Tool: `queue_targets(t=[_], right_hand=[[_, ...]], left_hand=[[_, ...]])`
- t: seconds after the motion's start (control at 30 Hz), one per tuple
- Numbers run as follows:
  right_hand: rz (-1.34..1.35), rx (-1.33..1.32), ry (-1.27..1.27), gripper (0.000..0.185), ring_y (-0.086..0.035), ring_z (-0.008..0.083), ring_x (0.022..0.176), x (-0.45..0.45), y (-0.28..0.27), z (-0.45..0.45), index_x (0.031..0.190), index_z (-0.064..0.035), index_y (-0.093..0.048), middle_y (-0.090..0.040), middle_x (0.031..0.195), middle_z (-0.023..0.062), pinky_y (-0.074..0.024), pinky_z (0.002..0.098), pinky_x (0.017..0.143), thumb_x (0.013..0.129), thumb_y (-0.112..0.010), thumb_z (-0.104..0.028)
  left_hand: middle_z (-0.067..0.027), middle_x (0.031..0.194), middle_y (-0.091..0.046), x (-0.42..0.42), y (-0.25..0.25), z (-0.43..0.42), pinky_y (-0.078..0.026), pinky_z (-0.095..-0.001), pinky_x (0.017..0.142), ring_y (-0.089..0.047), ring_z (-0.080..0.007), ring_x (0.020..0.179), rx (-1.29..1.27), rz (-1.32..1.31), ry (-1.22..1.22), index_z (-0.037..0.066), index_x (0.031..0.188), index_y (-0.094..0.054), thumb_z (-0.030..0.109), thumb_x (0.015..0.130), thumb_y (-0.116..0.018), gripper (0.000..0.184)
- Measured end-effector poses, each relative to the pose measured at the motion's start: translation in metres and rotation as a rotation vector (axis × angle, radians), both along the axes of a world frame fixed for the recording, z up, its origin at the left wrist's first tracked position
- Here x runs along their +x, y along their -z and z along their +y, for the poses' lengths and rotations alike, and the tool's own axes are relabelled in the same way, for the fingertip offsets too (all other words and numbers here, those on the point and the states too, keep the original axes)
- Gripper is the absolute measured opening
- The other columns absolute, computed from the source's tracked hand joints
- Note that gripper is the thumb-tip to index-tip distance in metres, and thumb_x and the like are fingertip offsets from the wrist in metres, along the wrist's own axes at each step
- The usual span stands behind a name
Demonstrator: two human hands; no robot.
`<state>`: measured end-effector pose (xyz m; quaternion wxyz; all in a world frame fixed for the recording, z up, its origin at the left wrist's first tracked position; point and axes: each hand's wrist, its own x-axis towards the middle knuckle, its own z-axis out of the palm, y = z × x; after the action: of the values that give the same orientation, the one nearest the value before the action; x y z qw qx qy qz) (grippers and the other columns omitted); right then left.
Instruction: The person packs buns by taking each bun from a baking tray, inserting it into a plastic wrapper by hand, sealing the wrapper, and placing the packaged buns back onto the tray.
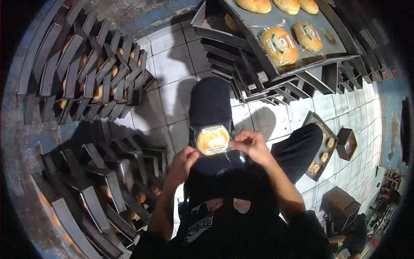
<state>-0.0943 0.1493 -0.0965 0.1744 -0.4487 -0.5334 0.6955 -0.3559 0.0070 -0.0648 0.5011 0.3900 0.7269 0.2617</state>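
Observation:
A bread bun in a clear printed plastic bag [213, 141] is held over my lap, above dark trousers. My left hand [185, 162] pinches the bag's lower left corner. On the other side my right hand [251, 144] grips the bag's right edge between thumb and fingers. Print shows along the bag's top and bottom edges. At the upper right, a metal tray [241, 26] carries two bagged buns, one of them a large bun with a printed label [279, 45], and several buns without visible bags behind them.
Stacked dark trays with bread stand at the left [92, 64] and lower left [99, 194]. More stacked trays [254, 73] support the upper tray. On the white tiled floor [172, 95] lie a tray of bagged buns [321, 157] and an open box [346, 144]. Another person [351, 235] is at lower right.

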Motion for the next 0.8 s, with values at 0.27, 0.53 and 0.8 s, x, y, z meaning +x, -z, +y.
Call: queue_targets(t=[0.27, 0.53, 0.8], right_hand=[[0.097, -0.127, -0.353, 0.038, -0.063, 0.0141, 0.116, 0.003, -0.023, 0.023, 0.132, -0.0104, -0.07, -0.071, 0.124, 0.0032, -0.0499, 0.0306, 0.093, 0.095, -0.079, -0.013], [0.249, 0.054, -0.264, 0.039, -0.061, 0.0246, 0.119, 0.052, -0.174, 0.064, 0.125, 0.0012, -0.066, -0.064, 0.128, 0.0147, -0.0545, 0.0366, 0.099, 0.09, -0.054, -0.012], [-0.248, 1.042, 0.72, 0.044, -0.065, 0.0224, 0.114, 0.145, -0.219, 0.224, 0.137, -0.0058, -0.055, -0.064, 0.13, 0.0166, -0.0493, 0.0333, 0.098, 0.107, -0.063, -0.038]], left_hand=[[-0.0015, 0.082, -0.054, -0.006, 0.037, 0.002, -0.047, -0.0341, 0.078, -0.055, -0.013, 0.081, 0.287, -0.236, -0.118, 0.01, 0.11, -0.054, 0.013, 0.101, -0.069, 0.018], [0.0008, 0.079, -0.038, 0.006, 0.042, 0.023, -0.036, -0.029, 0.062, -0.04, -0.0099, 0.069, 0.484, -0.049, 0.008, 0.007, 0.119, -0.049, -0.001, 0.096, -0.073, 0.034], [0.0038, 0.08, -0.039, 0.002, 0.021, 0.035, -0.039, -0.0292, 0.067, -0.042, -0.0085, 0.072, 0.242, -0.117, -0.094, 0.008, 0.118, -0.051, 0.004, 0.095, -0.075, 0.033]])
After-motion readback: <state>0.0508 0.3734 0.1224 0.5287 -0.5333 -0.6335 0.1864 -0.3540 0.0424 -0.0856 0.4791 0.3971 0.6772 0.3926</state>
